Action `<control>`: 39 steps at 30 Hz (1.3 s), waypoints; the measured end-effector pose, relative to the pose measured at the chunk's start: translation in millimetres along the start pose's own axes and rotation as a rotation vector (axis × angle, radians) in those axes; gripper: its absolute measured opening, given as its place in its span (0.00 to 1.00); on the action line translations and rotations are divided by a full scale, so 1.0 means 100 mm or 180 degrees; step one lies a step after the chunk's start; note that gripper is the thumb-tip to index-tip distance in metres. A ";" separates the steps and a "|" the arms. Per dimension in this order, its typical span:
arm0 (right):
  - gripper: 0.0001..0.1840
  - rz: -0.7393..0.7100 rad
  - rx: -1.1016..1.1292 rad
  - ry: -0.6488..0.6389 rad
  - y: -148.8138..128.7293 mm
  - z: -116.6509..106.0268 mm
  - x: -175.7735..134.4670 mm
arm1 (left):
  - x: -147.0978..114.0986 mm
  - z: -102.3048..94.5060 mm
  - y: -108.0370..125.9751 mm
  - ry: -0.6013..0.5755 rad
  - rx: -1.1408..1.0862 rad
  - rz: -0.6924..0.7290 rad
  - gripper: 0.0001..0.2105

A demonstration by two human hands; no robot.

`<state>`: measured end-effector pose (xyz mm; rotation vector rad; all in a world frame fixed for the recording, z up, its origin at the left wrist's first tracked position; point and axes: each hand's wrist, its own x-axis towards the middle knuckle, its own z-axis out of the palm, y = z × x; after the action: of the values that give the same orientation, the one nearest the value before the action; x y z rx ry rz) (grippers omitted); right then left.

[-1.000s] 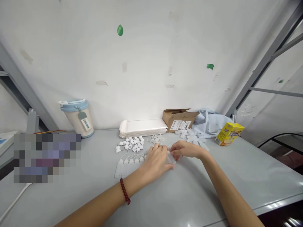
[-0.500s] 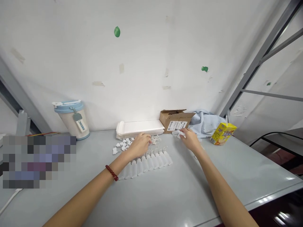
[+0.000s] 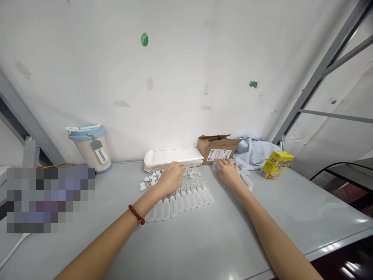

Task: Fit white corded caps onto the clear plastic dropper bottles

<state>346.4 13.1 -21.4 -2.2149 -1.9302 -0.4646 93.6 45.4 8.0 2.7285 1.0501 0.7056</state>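
Observation:
My left hand [image 3: 171, 175] is over the left edge of a tangle of white cords [image 3: 192, 173]. Its fingers are bent and close together; whatever they hold, if anything, is hidden. Small white pieces [image 3: 152, 179] lie scattered just left of that hand. In front of it stretches a row of frosted, see-through sleeves [image 3: 182, 202], most showing a white cord at the top. My right hand [image 3: 229, 172] is open, its fingers spread low over some clear plastic pieces beside the cardboard box. More clear pieces [image 3: 247, 179] show to the right of its wrist.
A stack of white flat boxes or envelopes [image 3: 175, 157] lies against the wall, with an opened cardboard box [image 3: 208, 149] beside it. Farther right are a light blue cloth [image 3: 252, 151] and a yellow carton [image 3: 275, 165]. A lidded tumbler [image 3: 90, 149] stands at left.
My right hand has come slightly nearer and its fingers have spread flat over the clear pieces. My left hand has shifted very little, staying by the cords.

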 end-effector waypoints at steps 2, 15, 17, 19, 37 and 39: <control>0.27 -0.0012 -0.0082 0.0003 -0.01 0.01 0.00 | 0.02 -0.02 -0.02 0.0108 -0.0038 -0.0064 0.18; 0.28 -0.0251 -0.0153 -0.0052 -0.09 0.06 0.00 | 0.01 -0.20 0.00 0.0633 -0.0199 -0.0366 0.18; 0.29 -0.0334 -0.0058 -0.0035 -0.09 0.06 0.00 | 0.01 -0.20 0.02 0.0677 -0.0202 -0.0365 0.18; 0.29 -0.0392 0.0072 0.0017 -0.10 0.06 -0.01 | 0.00 -0.19 0.03 0.0732 -0.0199 -0.0361 0.19; 0.14 0.0024 0.3307 0.0759 -0.42 -0.39 -0.14 | 0.01 -0.13 0.13 0.0741 -0.0667 -0.0536 0.11; 0.13 -0.0071 0.3727 0.0518 -0.50 -0.43 -0.18 | 0.02 -0.13 0.15 0.0750 -0.0811 -0.0539 0.11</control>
<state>289.5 -9.8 8.6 -1.3178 -1.4923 0.4062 97.2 34.7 24.8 2.3528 1.1324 1.0695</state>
